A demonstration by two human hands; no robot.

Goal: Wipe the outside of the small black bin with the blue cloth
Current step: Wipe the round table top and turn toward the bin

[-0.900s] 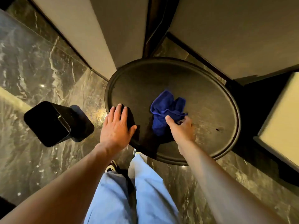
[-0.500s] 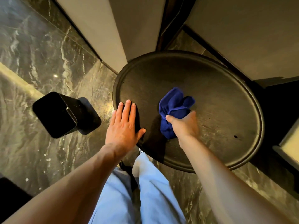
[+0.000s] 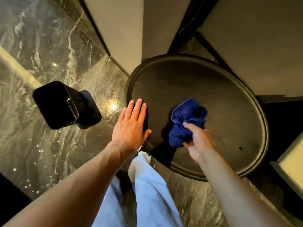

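The small black bin (image 3: 65, 105) stands on the marble floor at the left, open-topped and square with rounded corners. A crumpled blue cloth (image 3: 185, 118) is over the round dark table (image 3: 221, 99), gripped from below by my right hand (image 3: 198, 141). My left hand (image 3: 131, 126) lies flat, fingers together, on the table's left rim. The bin is a short way left of my left hand, untouched by either hand.
Dark glossy marble floor (image 3: 49, 46) surrounds the bin. Beige wall panels (image 3: 124, 30) rise behind the table. A pale cushioned seat edge (image 3: 291, 163) is at the right. My light blue trouser legs (image 3: 147, 194) stand below the table edge.
My right hand has gathered the cloth and turned palm up, lifting it slightly off the table. The view has shifted left, so the bin and table sit further right in frame.
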